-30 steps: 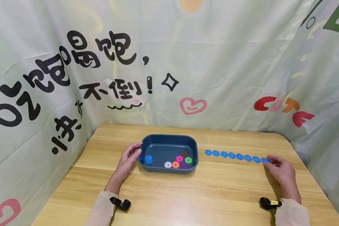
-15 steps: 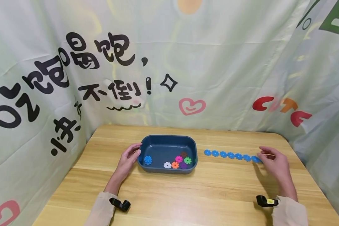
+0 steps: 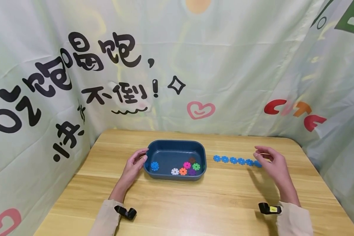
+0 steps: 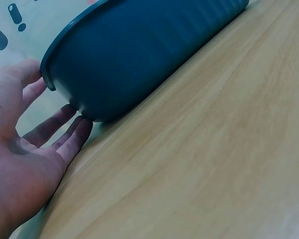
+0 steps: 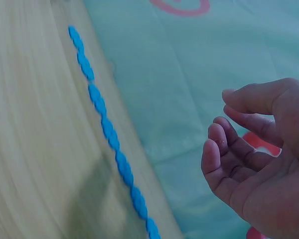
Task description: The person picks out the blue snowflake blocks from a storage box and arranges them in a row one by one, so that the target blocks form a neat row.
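Note:
A row of blue snowflake-shaped building discs [image 3: 241, 161] lies end to end on the table, right of a dark blue tray [image 3: 175, 141]. Over the row's right end is my right hand [image 3: 272, 164], hiding that part in the head view. In the right wrist view its fingers [image 5: 217, 139] are loosely bent, nothing between them, and the row shows beyond them. My left hand [image 3: 134, 165] touches the tray's left end. The left wrist view has its upper digits at the rim and other fingertips [image 4: 82, 127] low against the outer wall.
Inside the tray are blue discs [image 3: 154, 166] at left and white [image 3: 175, 171], orange [image 3: 183, 171], pink [image 3: 187, 165], green [image 3: 196, 167], purple [image 3: 192, 172] and brown [image 3: 192, 160] ones toward the right. A printed curtain [image 3: 236, 65] hangs around the wooden table [image 3: 177, 203].
My right hand has left the row's right end, rising and moving leftward above the discs. The left hand and the tray stay in place.

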{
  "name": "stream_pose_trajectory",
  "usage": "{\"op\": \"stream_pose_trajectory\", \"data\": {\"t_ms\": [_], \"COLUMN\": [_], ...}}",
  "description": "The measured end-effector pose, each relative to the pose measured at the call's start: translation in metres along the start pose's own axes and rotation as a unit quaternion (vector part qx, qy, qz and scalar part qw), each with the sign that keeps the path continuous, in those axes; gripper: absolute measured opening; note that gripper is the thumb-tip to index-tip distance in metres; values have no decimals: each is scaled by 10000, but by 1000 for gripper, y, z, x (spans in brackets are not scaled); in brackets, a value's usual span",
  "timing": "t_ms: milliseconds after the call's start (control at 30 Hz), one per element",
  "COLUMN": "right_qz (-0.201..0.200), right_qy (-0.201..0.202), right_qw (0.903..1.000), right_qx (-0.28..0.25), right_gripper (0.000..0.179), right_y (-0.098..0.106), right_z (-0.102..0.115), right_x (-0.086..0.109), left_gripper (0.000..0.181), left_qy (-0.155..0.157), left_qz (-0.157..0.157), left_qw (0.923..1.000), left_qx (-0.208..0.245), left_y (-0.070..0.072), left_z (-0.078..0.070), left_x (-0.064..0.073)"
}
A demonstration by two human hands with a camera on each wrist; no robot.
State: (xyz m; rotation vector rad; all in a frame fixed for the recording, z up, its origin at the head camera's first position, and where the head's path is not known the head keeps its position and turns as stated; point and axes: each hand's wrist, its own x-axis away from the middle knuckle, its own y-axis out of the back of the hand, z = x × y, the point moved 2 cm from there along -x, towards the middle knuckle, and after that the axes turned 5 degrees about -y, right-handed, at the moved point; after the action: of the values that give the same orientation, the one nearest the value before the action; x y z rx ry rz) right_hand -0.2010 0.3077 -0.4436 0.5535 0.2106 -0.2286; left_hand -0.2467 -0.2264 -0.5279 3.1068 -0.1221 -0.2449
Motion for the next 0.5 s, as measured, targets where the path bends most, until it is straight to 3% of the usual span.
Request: {"op": "stream_pose_trajectory", "data": {"t_ms": [500], "right_qz": [373], "right_qy": [512], "right_qw": [9979], "right_qx": [89], "right_gripper": [30], "right_y": [-42], "right_z": [38], "right_x": [3], "left_gripper": [43], "left_qy": [23], "left_qz": [14], "left_qw": [10000], "left_qx": [-47], "left_y": [0], "left_z": [-1], "left_x": [0]}}
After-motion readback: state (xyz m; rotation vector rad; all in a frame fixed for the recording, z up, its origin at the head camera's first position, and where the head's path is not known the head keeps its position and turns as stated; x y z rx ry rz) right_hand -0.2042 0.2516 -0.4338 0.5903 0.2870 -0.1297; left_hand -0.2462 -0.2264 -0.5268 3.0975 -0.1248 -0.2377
